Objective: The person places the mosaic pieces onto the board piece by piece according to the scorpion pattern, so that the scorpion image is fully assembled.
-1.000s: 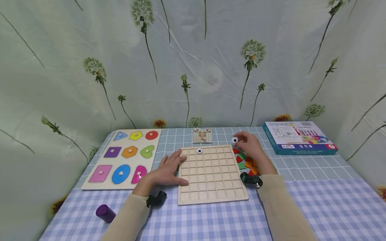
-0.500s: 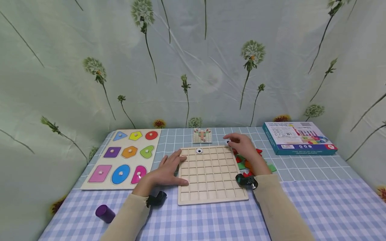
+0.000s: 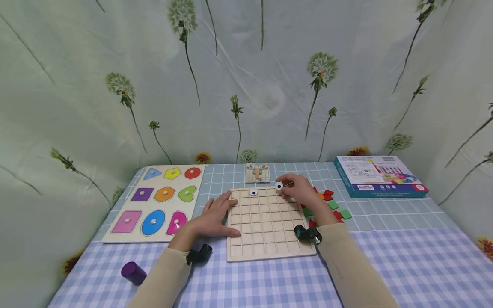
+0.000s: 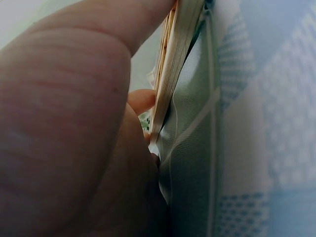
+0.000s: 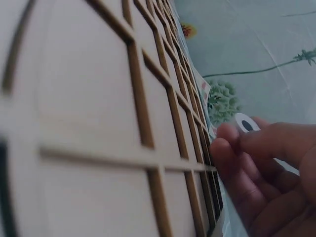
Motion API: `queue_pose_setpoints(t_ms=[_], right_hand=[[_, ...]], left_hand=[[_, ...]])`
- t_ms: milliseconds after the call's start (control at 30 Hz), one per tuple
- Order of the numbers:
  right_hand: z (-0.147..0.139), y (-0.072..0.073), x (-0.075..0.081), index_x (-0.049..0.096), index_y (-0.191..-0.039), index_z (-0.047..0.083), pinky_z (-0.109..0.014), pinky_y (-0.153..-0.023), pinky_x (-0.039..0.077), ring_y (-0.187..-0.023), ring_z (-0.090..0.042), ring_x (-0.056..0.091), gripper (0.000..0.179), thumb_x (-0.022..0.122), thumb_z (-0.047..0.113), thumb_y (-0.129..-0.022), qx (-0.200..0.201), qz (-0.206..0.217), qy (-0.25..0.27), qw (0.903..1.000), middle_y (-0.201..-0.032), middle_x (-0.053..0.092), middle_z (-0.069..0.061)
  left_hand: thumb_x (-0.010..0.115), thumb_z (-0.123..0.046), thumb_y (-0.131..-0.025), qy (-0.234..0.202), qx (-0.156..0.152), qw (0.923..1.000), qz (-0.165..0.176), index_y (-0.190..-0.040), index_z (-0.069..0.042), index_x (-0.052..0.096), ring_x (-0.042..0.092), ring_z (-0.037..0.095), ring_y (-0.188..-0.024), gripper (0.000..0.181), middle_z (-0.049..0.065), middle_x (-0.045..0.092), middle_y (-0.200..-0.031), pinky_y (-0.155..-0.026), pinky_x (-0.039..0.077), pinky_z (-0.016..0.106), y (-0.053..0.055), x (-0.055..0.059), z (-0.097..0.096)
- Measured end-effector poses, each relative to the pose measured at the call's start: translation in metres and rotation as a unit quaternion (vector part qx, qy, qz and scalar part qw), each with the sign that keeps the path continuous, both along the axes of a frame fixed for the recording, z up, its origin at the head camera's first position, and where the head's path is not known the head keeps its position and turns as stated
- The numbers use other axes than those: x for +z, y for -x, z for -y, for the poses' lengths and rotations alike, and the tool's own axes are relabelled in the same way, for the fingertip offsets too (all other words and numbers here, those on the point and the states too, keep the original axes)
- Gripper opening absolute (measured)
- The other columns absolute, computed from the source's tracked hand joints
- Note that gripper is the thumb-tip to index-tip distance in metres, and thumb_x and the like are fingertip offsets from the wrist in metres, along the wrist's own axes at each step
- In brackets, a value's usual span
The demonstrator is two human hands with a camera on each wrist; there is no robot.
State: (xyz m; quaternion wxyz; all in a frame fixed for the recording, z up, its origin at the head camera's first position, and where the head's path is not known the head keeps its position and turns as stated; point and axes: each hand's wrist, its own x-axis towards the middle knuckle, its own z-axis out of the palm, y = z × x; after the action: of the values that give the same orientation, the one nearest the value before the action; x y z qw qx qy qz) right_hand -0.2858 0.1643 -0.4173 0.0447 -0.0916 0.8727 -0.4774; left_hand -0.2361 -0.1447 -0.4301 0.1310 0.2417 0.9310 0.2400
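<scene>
Eye disc (image 3: 279,185), white with a black centre, is pinched between the thumb and fingers of the right hand (image 3: 296,190), tilted at the far edge of the wooden grid board (image 3: 269,226); that grip is closed on it. Left hand (image 3: 213,218) rests at the board's left edge with fingers spread and thumb out, its grip relaxed around nothing. A second eye disc (image 3: 253,193) lies in the board's far row, left of the held one. Beyond the board is a small picture card (image 3: 258,173). Red, green and orange tiles (image 3: 332,205) lie scattered beside its right edge, partly hidden by the right arm. On the cloth-covered worktop (image 3: 239,282) there are also a shape puzzle (image 3: 148,206) and a purple cylinder (image 3: 133,273) on the left, and a flat printed box (image 3: 381,176) on the far right.
</scene>
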Motion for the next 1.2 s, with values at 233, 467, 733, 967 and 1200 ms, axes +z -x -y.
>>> queue_pose_setpoints(t_ms=[233,467,733,967,1200], right_hand=[[0.011,-0.002,-0.001,0.067,-0.117,0.008,-0.027,-0.064,0.052,-0.08,-0.02,0.06,0.027,0.071,0.01,-0.091,-0.007,-0.025,-0.055,0.9981,-0.1,0.066,-0.012],[0.018,-0.001,-0.004,0.067,-0.113,0.01,-0.028,-0.07,0.048,-0.079,-0.02,0.056,0.025,0.073,0.013,-0.089,-0.012,-0.044,-0.086,0.9953,-0.092,0.066,-0.009],[0.025,-0.004,-0.008,0.068,-0.111,0.008,-0.029,-0.067,0.045,-0.072,-0.018,0.053,0.023,0.072,0.013,-0.089,-0.024,-0.068,-0.108,0.9915,-0.086,0.065,-0.008],[0.026,-0.005,-0.009,0.07,-0.112,0.007,-0.029,-0.066,0.043,-0.07,-0.017,0.051,0.023,0.071,0.012,-0.089,-0.032,-0.075,-0.116,0.9899,-0.084,0.063,-0.007],[0.024,-0.003,-0.012,0.074,-0.107,0.009,-0.036,-0.077,0.05,-0.082,-0.022,0.059,0.017,0.064,0.01,-0.093,-0.035,-0.087,-0.131,0.987,-0.093,0.07,-0.009]], left_hand=[[0.08,-0.055,-0.075,-0.006,0.002,1.0,0.0,-0.154,-0.015,0.036,0.007,0.032,-0.157,0.098,0.009,0.008,-0.17,-0.126,-0.002,0.059,-0.001,-0.001,0.001],[0.08,-0.055,-0.076,-0.005,0.0,1.0,-0.004,-0.154,-0.015,0.036,0.008,0.032,-0.157,0.098,0.009,0.008,-0.17,-0.126,-0.001,0.059,-0.001,-0.001,0.001],[0.079,-0.057,-0.076,0.001,0.0,1.0,-0.002,-0.154,-0.017,0.035,0.006,0.03,-0.158,0.098,0.007,0.006,-0.171,-0.126,-0.002,0.057,-0.001,-0.002,0.002],[0.079,-0.058,-0.075,0.001,0.0,1.0,-0.007,-0.154,-0.017,0.035,0.007,0.03,-0.158,0.099,0.007,0.006,-0.171,-0.126,-0.001,0.058,-0.001,-0.002,0.001],[0.079,-0.057,-0.075,0.001,0.0,1.0,-0.004,-0.154,-0.017,0.035,0.007,0.03,-0.158,0.099,0.007,0.005,-0.171,-0.126,-0.002,0.058,0.0,-0.003,0.001]])
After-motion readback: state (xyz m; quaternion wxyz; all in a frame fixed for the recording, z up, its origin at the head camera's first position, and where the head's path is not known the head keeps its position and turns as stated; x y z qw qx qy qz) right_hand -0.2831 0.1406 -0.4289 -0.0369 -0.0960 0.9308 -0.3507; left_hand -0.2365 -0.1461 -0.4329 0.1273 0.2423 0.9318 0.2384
